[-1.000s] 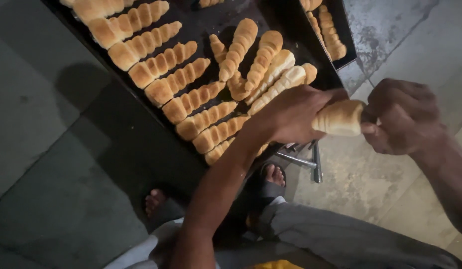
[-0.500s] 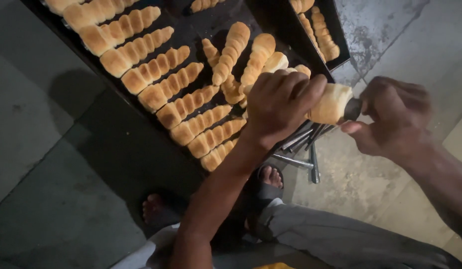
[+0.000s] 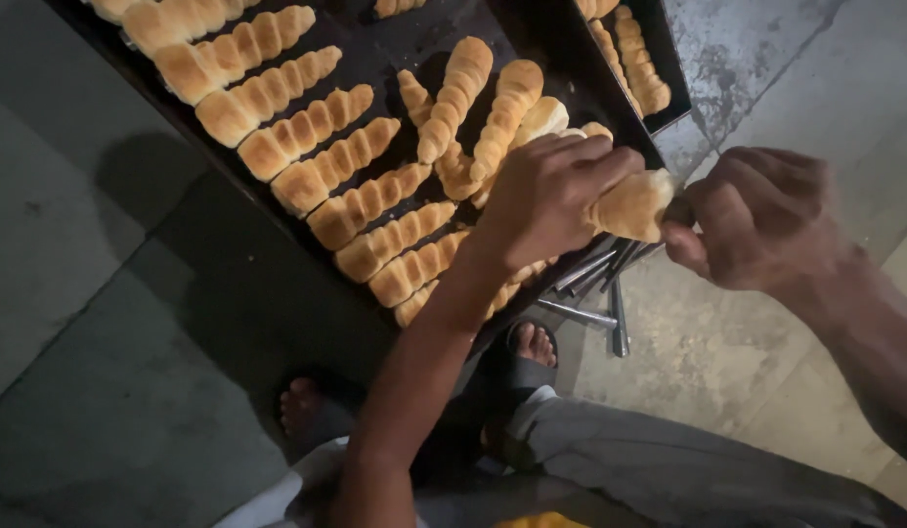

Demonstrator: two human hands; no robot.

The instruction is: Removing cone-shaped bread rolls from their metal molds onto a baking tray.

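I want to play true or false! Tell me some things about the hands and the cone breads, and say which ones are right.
1. The left hand grips a golden baked cone-shaped pastry. True.
2. The right hand rests flat on the floor. False: it pinches at the pastry's wide end.
3. Rows of golden cone pastries lie on a dark baking tray. True.
4. The thin metal cone moulds are stacked on the tray. False: they lie on the grey stone floor below the hands.
5. The person wears closed boots. False: a bare-toed foot shows in an open sandal.
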